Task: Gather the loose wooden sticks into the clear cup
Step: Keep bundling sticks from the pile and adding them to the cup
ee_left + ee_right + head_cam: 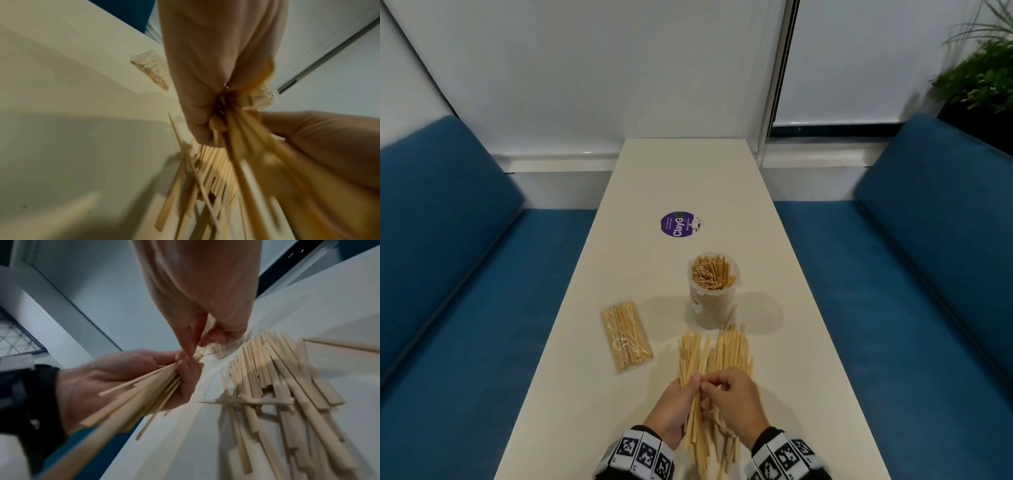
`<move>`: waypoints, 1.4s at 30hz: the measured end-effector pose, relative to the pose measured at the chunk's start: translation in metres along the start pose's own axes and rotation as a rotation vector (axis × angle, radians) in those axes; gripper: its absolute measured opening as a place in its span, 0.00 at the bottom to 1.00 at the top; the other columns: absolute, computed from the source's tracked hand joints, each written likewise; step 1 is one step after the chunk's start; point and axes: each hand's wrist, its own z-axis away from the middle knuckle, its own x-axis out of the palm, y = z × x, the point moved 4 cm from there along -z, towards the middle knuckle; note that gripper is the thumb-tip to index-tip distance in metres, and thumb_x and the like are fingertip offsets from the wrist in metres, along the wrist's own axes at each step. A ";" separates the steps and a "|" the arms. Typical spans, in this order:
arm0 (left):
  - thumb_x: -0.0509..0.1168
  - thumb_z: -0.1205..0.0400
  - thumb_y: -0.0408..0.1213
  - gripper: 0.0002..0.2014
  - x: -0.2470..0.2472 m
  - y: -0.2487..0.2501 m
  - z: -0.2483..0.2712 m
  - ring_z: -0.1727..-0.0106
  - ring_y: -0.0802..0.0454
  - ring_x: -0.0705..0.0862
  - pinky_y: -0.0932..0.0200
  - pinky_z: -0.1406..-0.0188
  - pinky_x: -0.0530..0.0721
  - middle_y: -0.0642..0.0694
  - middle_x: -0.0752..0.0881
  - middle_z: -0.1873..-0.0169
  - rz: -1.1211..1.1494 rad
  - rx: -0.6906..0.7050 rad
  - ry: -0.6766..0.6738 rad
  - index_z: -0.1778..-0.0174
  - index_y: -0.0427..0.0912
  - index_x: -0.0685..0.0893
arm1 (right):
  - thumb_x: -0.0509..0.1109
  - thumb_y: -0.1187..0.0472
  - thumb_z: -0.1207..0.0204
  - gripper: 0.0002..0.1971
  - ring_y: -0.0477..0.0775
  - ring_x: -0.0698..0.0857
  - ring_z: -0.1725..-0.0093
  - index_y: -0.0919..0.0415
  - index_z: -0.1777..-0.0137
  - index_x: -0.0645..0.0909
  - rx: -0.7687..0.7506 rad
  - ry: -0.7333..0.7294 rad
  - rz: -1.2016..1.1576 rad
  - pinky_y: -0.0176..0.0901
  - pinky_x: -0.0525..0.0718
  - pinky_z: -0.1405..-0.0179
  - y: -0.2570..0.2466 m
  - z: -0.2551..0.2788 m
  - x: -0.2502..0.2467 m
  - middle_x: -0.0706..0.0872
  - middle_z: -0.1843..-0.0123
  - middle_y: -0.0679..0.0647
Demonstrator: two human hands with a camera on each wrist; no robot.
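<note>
A clear cup [714, 291] packed with upright wooden sticks stands mid-table. Just in front of it a pile of loose sticks [732, 353] lies fanned on the table [654, 178]. My left hand [690, 387] grips a bundle of sticks [690, 356] that points toward the cup. My right hand [714, 385] is pressed against it, its thumb and forefinger pinching sticks at the bundle. In the right wrist view my right hand's fingertips [190, 345] meet my left hand [180, 369] over the bundle [144, 391], with the pile [277, 378] beside them.
A sealed clear packet of sticks [626, 335] lies left of the pile. A round purple sticker [677, 223] sits beyond the cup. Blue bench seats [465, 274] flank the narrow table on both sides, and a plant [979, 78] stands at the far right.
</note>
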 end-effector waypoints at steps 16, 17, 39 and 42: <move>0.56 0.16 0.37 0.09 0.015 0.098 0.064 0.75 0.64 0.75 0.75 0.70 0.76 0.45 0.75 0.72 -0.049 0.840 0.493 0.45 0.36 0.69 | 0.61 0.51 0.18 0.18 0.64 0.82 0.66 0.70 0.46 0.73 0.699 -0.169 -1.000 0.56 0.84 0.53 -0.014 0.021 0.015 0.84 0.65 0.68; 0.57 0.16 0.36 0.09 0.017 0.099 0.067 0.75 0.65 0.75 0.75 0.70 0.76 0.45 0.75 0.72 -0.064 0.855 0.494 0.45 0.35 0.69 | 0.60 0.52 0.17 0.19 0.64 0.83 0.66 0.72 0.45 0.74 0.680 -0.172 -1.016 0.56 0.84 0.49 -0.021 0.022 0.015 0.85 0.68 0.67; 0.58 0.16 0.42 0.08 0.022 0.075 0.088 0.72 0.55 0.72 0.59 0.69 0.75 0.49 0.73 0.73 0.169 0.572 0.146 0.47 0.43 0.75 | 0.64 0.56 0.19 0.09 0.37 0.80 0.70 0.45 0.60 0.82 -0.372 -0.059 0.123 0.30 0.81 0.64 -0.077 0.032 -0.036 0.84 0.70 0.47; 0.58 0.16 0.42 0.08 0.006 0.077 0.087 0.69 0.53 0.72 0.57 0.62 0.75 0.47 0.73 0.70 0.218 0.573 0.250 0.49 0.41 0.74 | 0.64 0.56 0.19 0.09 0.43 0.77 0.72 0.51 0.59 0.83 -0.279 -0.003 0.076 0.38 0.79 0.66 -0.061 0.035 -0.041 0.84 0.72 0.48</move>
